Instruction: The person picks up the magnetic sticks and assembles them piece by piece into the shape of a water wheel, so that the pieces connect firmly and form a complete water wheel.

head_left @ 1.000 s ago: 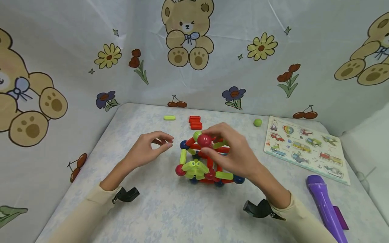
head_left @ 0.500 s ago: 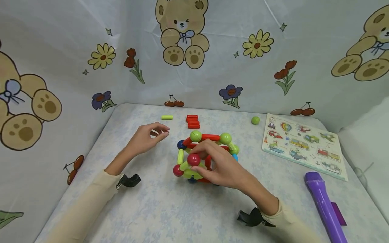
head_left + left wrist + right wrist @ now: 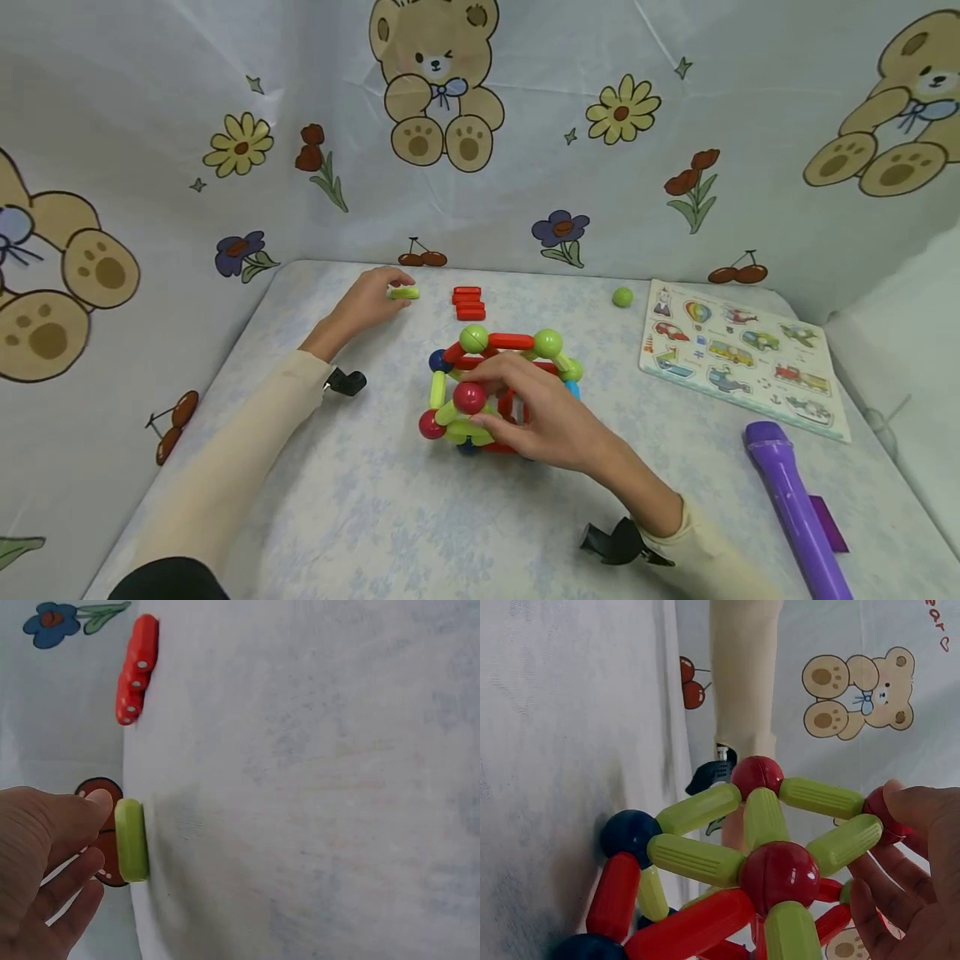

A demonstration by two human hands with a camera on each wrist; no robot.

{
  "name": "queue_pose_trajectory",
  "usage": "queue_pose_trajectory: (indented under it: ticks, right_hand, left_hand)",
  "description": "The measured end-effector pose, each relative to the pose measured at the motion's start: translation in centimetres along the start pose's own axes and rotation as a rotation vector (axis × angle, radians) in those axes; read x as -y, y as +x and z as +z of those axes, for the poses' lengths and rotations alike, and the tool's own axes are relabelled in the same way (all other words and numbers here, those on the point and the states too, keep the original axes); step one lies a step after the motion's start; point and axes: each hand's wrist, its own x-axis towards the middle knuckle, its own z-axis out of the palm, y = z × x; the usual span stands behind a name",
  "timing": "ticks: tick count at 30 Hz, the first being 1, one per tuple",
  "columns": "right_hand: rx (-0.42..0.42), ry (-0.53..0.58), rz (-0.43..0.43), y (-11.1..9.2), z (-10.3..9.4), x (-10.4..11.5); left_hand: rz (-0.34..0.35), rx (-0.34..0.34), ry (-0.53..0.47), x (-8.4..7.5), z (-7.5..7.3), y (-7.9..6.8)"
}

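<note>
My left hand point(image 3: 369, 298) reaches to a light green rod point(image 3: 403, 292) at the back of the table. Its thumb and fingers lie at either side of the rod in the head view; in the left wrist view the rod point(image 3: 132, 840) lies just past the fingertips. My right hand point(image 3: 551, 415) pinches a red ball point(image 3: 470, 397) at the front top of a frame built from rods and balls. In the right wrist view that red ball point(image 3: 886, 815) joins two light green rods. The hand hides part of the frame's right side.
Several red rods point(image 3: 468, 303) lie in a stack right of the loose green rod. A green ball point(image 3: 622, 297) sits further right, near a picture board point(image 3: 742, 358). A purple toy microphone point(image 3: 795, 500) lies at the right. A bear-print cloth point(image 3: 315, 208) hangs behind.
My right hand has brought the red ball down onto the front of the frame and keeps hold of it. My left hand has moved from beside the frame back to the green rod.
</note>
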Motion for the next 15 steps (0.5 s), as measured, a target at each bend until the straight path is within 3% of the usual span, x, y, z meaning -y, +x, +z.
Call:
queue_pose_trajectory:
  ticks: [5, 10, 15]
  right_hand:
    - [-0.061, -0.013, -0.042, -0.1, -1.1, -0.1]
    - [-0.22, -0.03, -0.109, -0.4, -3.3, -0.7]
    - [-0.335, -0.094, -0.081, -0.9, -5.4, -1.5]
  left_hand:
    - [-0.007, 0.006, 0.037, 1.4, 0.9, 0.9]
    - [0.009, -0.035, 0.081, 2.2, 1.5, 0.8]
    - [0.007, -0.017, 0.126, 2.3, 1.6, 0.2]
